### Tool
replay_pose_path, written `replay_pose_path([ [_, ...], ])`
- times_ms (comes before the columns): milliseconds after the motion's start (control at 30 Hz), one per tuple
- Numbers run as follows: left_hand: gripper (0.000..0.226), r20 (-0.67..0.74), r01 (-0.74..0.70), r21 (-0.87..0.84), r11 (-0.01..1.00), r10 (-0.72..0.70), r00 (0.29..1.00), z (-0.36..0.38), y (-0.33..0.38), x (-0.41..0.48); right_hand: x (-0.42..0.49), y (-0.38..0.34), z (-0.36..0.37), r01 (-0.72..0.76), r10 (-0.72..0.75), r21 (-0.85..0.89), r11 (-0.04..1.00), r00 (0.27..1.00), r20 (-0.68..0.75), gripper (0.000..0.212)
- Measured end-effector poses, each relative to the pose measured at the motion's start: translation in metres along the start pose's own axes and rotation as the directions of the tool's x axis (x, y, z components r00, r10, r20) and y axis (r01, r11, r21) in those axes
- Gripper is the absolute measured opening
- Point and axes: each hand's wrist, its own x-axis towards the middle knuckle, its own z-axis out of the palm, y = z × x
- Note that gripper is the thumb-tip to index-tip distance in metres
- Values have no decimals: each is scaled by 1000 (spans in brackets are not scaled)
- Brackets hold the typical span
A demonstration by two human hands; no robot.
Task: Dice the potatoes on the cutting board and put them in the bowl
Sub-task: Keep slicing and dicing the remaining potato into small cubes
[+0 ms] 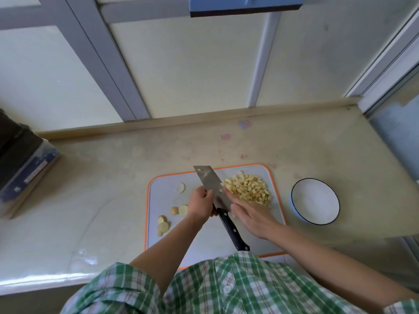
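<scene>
the left hand is clamped on the knife right where blade meets handle, fingers curled round it, so the black handle sticks out free toward the person. choking up like this gives control of the blade as a scoop or scraper rather than as a chopper. the blade lies tilted across the middle of the board, its flat side facing the dice.

the right hand is spread flat with straight fingers and grips nothing. its fingertips lie against the blade's side at the near edge of the dice, probably to wipe stuck bits off the steel or to herd the heap onto it. whether the fingers touch the blade or just hover over it i cannot tell.

the dice sit heaped on the board's far right corner, the side nearest the bowl, which stands on the bench just off the board's right edge with nothing in it. keeping the heap there makes the transfer short.

several uncut chunks lie scattered on the board's left half, apart from the heap, so cutting looks unfinished. a box sits far left on the bench.

risk: bare fingertips close to the cutting edge.
</scene>
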Motion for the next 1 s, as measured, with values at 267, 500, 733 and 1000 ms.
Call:
replay_pose_path([
  [267,22,-22,-16,56,998,18,1000,0,4,-4,23,18,7,-33,34,50,998,999,-23,44],
  [500,19,-34,-55,81,995,58,998,2,6,-9,20,1,-12,-84,81,-43,996,995,-64,41],
  [733,15,-73,-43,99,994,51,996,-2,4,-13,23,-11,-12,-121,121,4,993,989,-82,47],
  [1000,13,-155,-70,209,975,104,982,-20,-2,-8,23,-48,5,61,-58,-48,997,996,73,81],
])
